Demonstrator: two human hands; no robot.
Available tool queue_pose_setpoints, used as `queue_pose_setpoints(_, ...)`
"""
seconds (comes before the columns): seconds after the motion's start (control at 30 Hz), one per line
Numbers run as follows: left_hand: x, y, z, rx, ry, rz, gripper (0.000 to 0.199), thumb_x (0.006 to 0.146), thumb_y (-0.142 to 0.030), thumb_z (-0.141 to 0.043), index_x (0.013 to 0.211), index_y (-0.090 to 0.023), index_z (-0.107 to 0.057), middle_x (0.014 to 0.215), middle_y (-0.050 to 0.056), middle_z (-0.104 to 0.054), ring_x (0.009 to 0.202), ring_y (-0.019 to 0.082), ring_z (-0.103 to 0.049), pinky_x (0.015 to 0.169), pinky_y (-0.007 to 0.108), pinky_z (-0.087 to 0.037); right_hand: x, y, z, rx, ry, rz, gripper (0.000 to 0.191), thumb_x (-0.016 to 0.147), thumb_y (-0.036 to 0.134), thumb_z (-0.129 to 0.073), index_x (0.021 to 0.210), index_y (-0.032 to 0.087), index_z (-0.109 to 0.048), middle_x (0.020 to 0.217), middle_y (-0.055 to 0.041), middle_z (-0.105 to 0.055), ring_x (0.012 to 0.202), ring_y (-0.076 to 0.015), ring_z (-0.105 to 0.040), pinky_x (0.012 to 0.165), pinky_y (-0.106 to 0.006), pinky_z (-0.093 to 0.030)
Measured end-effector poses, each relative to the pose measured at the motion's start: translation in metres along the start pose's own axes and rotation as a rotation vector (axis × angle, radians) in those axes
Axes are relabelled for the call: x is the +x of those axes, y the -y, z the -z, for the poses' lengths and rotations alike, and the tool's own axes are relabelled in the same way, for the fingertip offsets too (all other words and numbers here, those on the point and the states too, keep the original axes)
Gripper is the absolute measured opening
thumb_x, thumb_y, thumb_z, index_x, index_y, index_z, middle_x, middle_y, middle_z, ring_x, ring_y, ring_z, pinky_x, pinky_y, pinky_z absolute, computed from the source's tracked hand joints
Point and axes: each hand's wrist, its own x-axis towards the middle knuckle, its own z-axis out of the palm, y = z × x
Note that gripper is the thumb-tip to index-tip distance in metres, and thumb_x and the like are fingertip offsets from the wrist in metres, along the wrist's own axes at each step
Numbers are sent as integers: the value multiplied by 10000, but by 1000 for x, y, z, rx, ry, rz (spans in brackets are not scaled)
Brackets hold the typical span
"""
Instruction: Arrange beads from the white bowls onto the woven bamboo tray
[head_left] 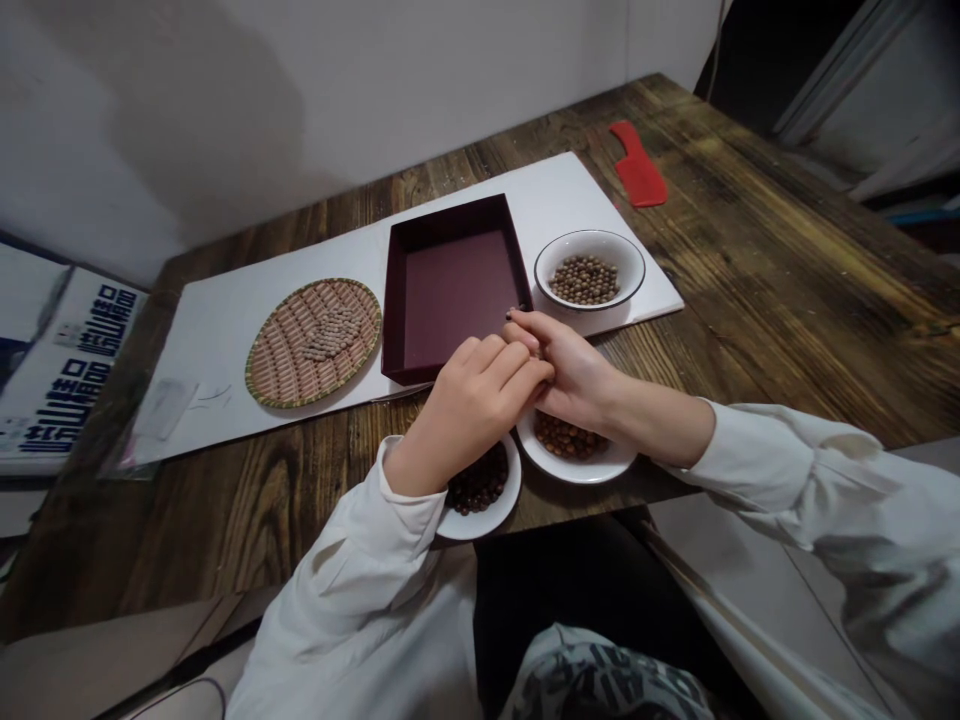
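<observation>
My left hand (487, 395) and my right hand (574, 370) meet in front of the near right corner of a dark maroon box (457, 300). The left fingers are curled closed against the right hand, and what they hold is hidden. Thumb and finger of the right hand are pinched together. A tiny dark speck shows at their tips, too small to name. Under my left wrist is a white plate (512, 490) of dark brown beads (480, 485). Another white plate (600, 470), with reddish-brown beads (566, 437), lies below my right hand.
A white bowl (636, 280) of tan beads (585, 280) stands right of the box. To the box's left lies a round woven mat (281, 350) with a cluster of small pale pieces (334, 333). A white board (217, 310) lies underneath. A red comb (641, 175) rests on the wooden table (750, 280).
</observation>
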Motion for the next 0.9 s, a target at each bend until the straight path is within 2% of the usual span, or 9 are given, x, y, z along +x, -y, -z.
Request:
queue_pose_setpoints(0.17,-1,2,-1,9,-1,-16,77,960,-226,-545,964,-171,-599,842,44,-637,763,185,-511,684,333,-347,0,2,1,27,2,-16,493,996,272,-386,518,184,-301,452,73,-223,349,-42,-200,316,-144,-184)
queue_pose_setpoints(0.33,0,2,0,18,-58,-11,113,952,-273,-568,906,-181,-616,807,35,-633,752,181,-496,685,327,-334,-2,1,0,89,-21,-48,495,992,258,-393,509,175,-322,435,68,-270,335,-36,-268,321,-140,-207)
queue_pose_setpoints(0.53,2,0,3,59,-133,25,148,938,-317,-581,860,-203,-636,782,32,-626,727,186,-463,685,338,-309,-5,-6,-2,174,-112,-108,426,982,228,-412,559,172,-393,454,47,-396,371,-49,-390,363,-134,-319)
queue_pose_setpoints(0.63,1,0,3,24,-152,45,123,920,-309,-601,859,-209,-641,757,25,-607,737,187,-458,694,340,-305,-6,-8,-1,177,-107,-150,408,985,235,-386,582,175,-418,461,35,-427,374,-66,-410,351,-152,-326)
queue_pose_setpoints(0.9,1,0,3,-109,-148,102,94,914,-297,-623,880,-215,-653,770,15,-602,766,187,-472,717,333,-314,-4,-11,3,192,-82,-138,406,985,223,-370,585,178,-419,467,38,-413,394,-70,-405,385,-169,-351)
